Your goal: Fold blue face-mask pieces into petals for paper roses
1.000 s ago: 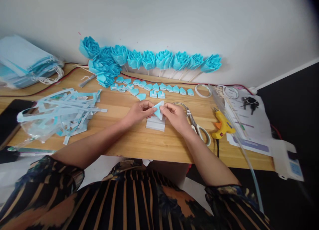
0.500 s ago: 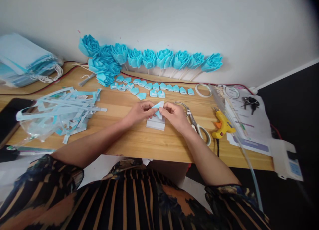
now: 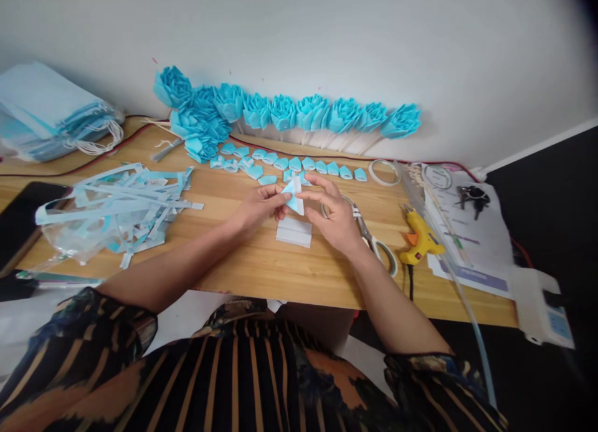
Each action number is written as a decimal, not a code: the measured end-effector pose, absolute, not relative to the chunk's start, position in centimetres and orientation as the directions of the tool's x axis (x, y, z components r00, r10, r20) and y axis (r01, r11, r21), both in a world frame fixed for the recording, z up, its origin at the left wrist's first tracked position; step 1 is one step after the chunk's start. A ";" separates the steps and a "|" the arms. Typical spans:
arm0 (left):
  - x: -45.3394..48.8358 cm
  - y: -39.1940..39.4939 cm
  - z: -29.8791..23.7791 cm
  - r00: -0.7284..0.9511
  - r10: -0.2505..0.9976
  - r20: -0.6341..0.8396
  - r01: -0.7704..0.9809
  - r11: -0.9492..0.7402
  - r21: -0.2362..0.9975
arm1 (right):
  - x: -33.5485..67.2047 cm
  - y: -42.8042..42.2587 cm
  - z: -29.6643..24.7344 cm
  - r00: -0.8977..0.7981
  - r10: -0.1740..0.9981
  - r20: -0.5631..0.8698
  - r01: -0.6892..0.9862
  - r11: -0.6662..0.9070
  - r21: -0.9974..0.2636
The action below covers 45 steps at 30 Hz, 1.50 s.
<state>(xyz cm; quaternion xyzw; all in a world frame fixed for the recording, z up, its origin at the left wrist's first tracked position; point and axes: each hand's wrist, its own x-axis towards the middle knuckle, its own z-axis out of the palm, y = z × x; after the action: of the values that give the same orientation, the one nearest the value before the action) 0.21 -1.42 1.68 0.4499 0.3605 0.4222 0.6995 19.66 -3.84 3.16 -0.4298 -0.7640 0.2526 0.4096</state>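
My left hand (image 3: 260, 206) pinches a small folded blue piece (image 3: 294, 195) just above the wooden table (image 3: 261, 264). My right hand (image 3: 332, 215) sits to the right of that piece, its fingers stretched out and its thumb and forefinger touching the piece's right edge. Beneath both hands lies a small stack of pale cut pieces (image 3: 293, 231). A row of finished folded blue petals (image 3: 299, 165) lies beyond my hands.
Blue paper roses on sticks (image 3: 280, 113) lean on the wall. A pile of blue strips (image 3: 116, 201) and a stack of masks (image 3: 47, 117) lie left. Scissors (image 3: 374, 242), a yellow glue gun (image 3: 420, 237), a tape ring (image 3: 384, 171) and papers (image 3: 467, 239) are right.
Both hands have lifted the blue piece slightly and moved it farther from me. My right hand's fingers have spread out from a pinch.
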 end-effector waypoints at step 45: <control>0.3 -1.5 0.6 0.388 0.921 0.042 -0.034 -0.031 0.999 | 18.5 -3.4 1.5 -0.193 0.979 0.066 0.051 0.077 -0.996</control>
<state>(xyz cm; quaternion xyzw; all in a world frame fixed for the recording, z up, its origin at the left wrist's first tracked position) 0.25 -1.48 0.61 0.5917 0.3749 0.4070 0.5863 18.54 -3.43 1.46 -0.4458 -0.5777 0.5127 0.4524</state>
